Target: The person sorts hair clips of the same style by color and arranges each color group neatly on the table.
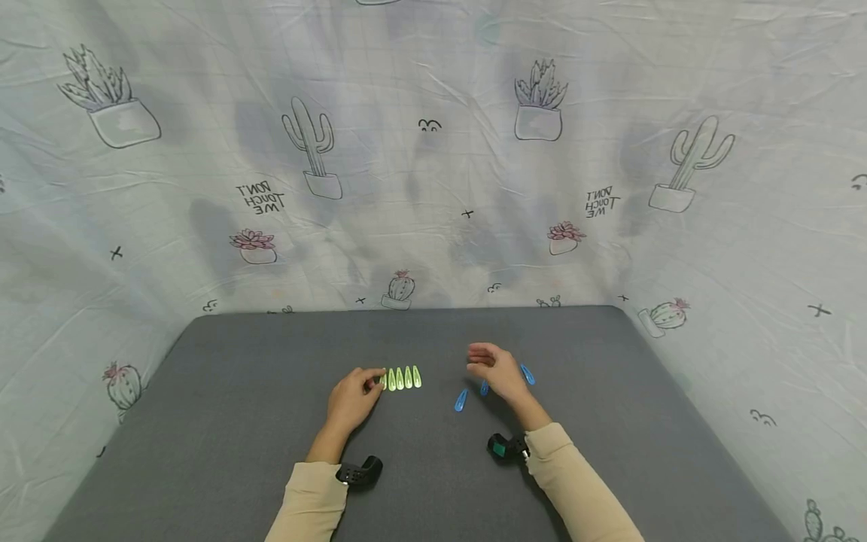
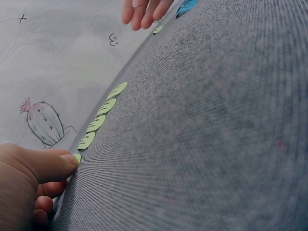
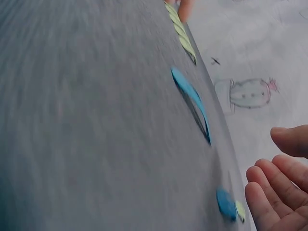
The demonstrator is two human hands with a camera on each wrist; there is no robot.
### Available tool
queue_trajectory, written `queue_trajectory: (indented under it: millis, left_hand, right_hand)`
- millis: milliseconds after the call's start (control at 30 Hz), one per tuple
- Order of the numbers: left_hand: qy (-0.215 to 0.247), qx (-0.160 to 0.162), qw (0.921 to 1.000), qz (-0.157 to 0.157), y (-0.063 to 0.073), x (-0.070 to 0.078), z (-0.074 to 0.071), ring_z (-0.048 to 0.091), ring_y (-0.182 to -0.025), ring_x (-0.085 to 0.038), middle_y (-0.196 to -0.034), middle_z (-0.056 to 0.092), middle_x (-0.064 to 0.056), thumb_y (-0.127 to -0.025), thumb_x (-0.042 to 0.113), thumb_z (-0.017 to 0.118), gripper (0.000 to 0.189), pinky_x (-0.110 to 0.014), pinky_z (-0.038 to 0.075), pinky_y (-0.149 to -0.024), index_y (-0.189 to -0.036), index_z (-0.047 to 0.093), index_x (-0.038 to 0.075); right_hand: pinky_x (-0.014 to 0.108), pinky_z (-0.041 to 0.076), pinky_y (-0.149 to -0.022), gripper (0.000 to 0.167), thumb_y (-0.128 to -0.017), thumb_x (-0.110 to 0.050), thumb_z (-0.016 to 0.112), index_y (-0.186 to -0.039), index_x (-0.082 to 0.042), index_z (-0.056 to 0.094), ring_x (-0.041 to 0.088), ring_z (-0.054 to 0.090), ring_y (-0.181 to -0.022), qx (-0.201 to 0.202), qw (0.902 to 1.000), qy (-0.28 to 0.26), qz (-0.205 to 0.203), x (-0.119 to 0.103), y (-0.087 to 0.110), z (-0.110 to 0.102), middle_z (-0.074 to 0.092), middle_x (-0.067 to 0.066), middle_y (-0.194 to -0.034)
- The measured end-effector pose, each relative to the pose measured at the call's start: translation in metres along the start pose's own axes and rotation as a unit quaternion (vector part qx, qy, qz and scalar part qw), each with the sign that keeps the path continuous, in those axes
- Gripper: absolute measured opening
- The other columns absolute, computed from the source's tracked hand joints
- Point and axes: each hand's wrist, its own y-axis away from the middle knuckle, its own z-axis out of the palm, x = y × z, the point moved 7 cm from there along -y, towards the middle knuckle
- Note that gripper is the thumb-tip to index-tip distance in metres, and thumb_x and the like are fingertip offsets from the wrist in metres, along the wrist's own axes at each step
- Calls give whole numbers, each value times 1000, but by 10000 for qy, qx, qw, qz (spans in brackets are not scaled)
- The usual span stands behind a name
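My left hand point(image 1: 352, 399) pinches the leftmost of several yellow-green snap hair clips point(image 1: 400, 378), its thumb and index finger at the clip's ends. The clips stand side by side in a short row. To their right, my right hand point(image 1: 497, 373) hovers with relaxed fingers, holding nothing. Blue hair clips lie about it: one on its left point(image 1: 460, 400), one partly covered by the hand point(image 1: 484, 388), one on its right point(image 1: 527, 374). In the right wrist view, another yellow-green clip point(image 3: 240, 211) lies beside a blue clip point(image 3: 226, 204); the head view does not show it.
A dark grey cloth-covered table point(image 1: 237, 421) lies under both hands. Behind it and at the sides hangs a pale curtain point(image 1: 433, 173) printed with cacti. Each wrist carries a black camera, the left one point(image 1: 360, 473) and the right one point(image 1: 506, 448) close above the table.
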Motion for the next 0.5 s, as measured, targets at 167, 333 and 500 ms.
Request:
queue_trajectory:
  millis: [167,333,500]
  left_hand:
    - [-16,22,10000,14,-1,0,-1,41,-60,-9,-73,51,5,-84,18,71,26,-28,32,-57,-109,72,16]
    - [-6,1,10000,4,-1,0,-1,41,-60,-9,-74,51,4,-84,18,71,26,-28,32,-57,-110,72,16]
    - [15,-39,10000,-26,-1,-1,-1,40,-60,-10,-74,51,4,-84,18,71,26,-28,31,-57,-110,72,16]
  right_hand:
    - [39,49,-90,43,-86,-5,67,-127,4,55,35,58,-112,310,9993,-8,189,10,1,-17,61,22,-120]
    - [41,49,-89,43,-86,-4,67,-126,5,55,36,59,-111,567,9977,145,346,20,0,-27,61,23,-119]
    - [42,49,-89,42,-86,-3,66,-125,7,55,36,59,-110,608,9959,411,532,23,0,-29,61,22,-118]
